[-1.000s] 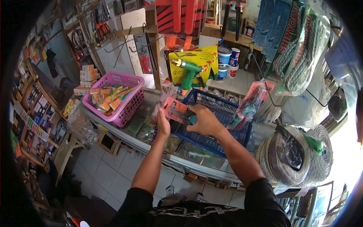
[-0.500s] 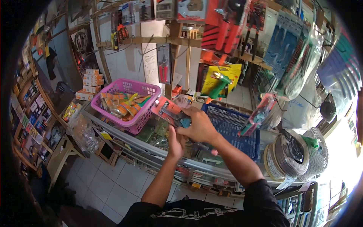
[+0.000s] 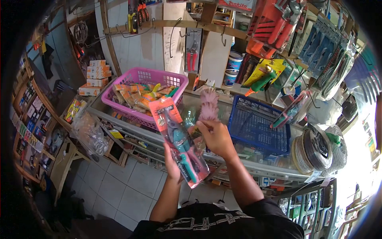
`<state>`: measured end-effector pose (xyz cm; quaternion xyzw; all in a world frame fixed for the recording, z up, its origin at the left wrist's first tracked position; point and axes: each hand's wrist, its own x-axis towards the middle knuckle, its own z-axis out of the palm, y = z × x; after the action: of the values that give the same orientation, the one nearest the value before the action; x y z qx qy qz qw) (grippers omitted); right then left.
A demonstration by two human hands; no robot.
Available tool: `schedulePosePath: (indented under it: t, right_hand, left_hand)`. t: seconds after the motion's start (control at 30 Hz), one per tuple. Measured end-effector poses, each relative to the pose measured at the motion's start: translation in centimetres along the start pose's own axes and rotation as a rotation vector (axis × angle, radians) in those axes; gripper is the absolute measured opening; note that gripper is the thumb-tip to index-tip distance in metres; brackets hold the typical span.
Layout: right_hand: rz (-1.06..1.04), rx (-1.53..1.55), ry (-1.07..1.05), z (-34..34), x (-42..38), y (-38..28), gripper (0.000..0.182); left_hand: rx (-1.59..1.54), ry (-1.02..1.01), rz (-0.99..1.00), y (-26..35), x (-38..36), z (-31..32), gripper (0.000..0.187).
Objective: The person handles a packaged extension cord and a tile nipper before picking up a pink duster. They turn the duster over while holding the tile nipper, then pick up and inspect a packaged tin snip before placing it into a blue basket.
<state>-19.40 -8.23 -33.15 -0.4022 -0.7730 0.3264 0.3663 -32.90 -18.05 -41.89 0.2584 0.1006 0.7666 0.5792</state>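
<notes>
Held a packaged hand tool [image 3: 181, 139] in the left grip [image 3: 172, 167], closed around the lower left edge of the pack, with some fingers hidden behind it. Had the pack tilted above the near side of the table [image 3: 224, 113], with the orange top toward the far left and the teal handle toward the near right. Had the right grip [image 3: 218, 139] just right of the pack and apart from it, with curled fingers. Could not tell a hold on the pink duster [image 3: 209, 104] from mere overlap, just beyond the knuckles.

Saw on the table a pink basket [image 3: 133, 115] of orange-labelled packets [image 3: 139, 96] at left, a blue basket [image 3: 258, 123] right of the duster, and rope coils [image 3: 338, 149] toward the right end. Saw beyond, hanging, red-handled pruners [image 3: 192, 53] and, farther right, a green nozzle [image 3: 262, 82] against a yellow card.
</notes>
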Motion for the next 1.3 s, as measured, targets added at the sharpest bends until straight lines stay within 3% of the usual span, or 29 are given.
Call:
schedulePosePath:
  t: [0.07, 0.17, 0.37, 0.47, 0.57, 0.67, 0.7, 0.77, 0.8, 0.83, 0.87, 0.97, 1.03, 1.13, 1.17, 1.2, 1.23, 1.3]
  right_hand:
    - [0.012, -0.094, 0.118, 2.9, 0.4, 3.9, 0.042]
    - [0.056, -0.471, 0.275, 7.1, 0.4, 8.3, 0.050]
    - [0.054, -0.471, 0.392, 11.4, 0.1, 14.8, 0.062]
    - [0.226, -0.106, 0.164, 7.8, -1.9, 9.9, 0.041]
    - [0.173, 0.322, 0.200, 5.5, -6.2, 5.5, 0.031]
    - [0.188, 0.378, 0.030, 2.5, -10.6, 2.9, 0.021]
    - [0.236, 0.453, -0.053, 1.3, -11.7, 1.6, 0.020]
    - [0.203, 0.330, -0.176, -0.4, -13.9, 1.9, 0.022]
    - [0.190, 0.268, -0.233, -1.0, -14.9, 2.3, 0.023]
    - [0.199, 0.268, -0.186, -1.4, -15.5, 2.8, 0.022]
    - [0.211, 0.264, -0.137, -1.6, -16.1, 3.6, 0.020]
    - [0.226, 0.061, -0.017, -2.4, -18.6, 6.7, 0.019]
    - [0.123, 0.012, -0.019, -2.2, -19.5, 4.3, 0.021]
    - [0.131, 0.008, 0.107, -1.2, -20.5, 3.7, 0.024]
    - [0.154, 0.014, 0.169, -0.9, -20.8, 3.9, 0.023]
    - [0.203, 0.032, 0.151, -1.5, -21.2, 3.9, 0.025]
    - [0.277, 0.071, 0.149, -1.9, -22.0, 4.8, 0.026]
    - [0.422, 0.143, 0.138, -2.5, -24.1, 7.0, 0.028]
  left_hand:
    - [0.012, -0.008, 0.054, 1.4, -0.5, 0.2, 0.087]
    - [-0.007, -0.105, 0.084, 3.1, -1.6, -0.9, 0.086]
    - [-0.121, -0.065, -0.013, 4.6, -2.9, -2.9, 0.083]
    - [-0.165, -0.106, -0.060, 5.2, -2.7, -3.2, 0.083]
    - [-0.137, -0.129, -0.050, 5.6, -2.2, -2.6, 0.079]
    - [-0.100, -0.020, -0.049, 5.0, -1.5, -2.8, 0.074]
    - [-0.447, -0.401, -0.021, 3.0, -0.4, -7.6, 0.070]
    - [-0.024, 0.155, 0.003, 3.1, 0.0, -4.0, 0.069]
    - [-0.046, -0.108, 0.041, 2.8, 1.5, -4.2, 0.069]
    - [-0.076, -0.373, 0.071, 2.6, 3.0, -4.3, 0.069]
    - [-0.501, -0.598, -0.017, 3.2, 3.7, -0.6, 0.071]
    - [-0.162, -0.003, 0.087, 1.6, 3.5, -1.6, 0.073]
    - [-0.489, -0.288, -0.312, 0.4, 5.6, -3.7, 0.067]
    - [-0.576, -0.341, -0.451, -1.2, 7.8, -5.9, 0.081]
    - [-0.572, -0.347, -0.422, -3.3, 9.0, -8.3, 0.087]
    - [-0.415, -0.125, -0.190, -3.8, 7.3, -4.7, 0.099]
    - [-0.598, -0.107, -0.163, -2.2, 6.3, 0.0, 0.104]
    - [-0.525, -0.328, -0.227, -3.7, 6.9, -2.4, 0.104]
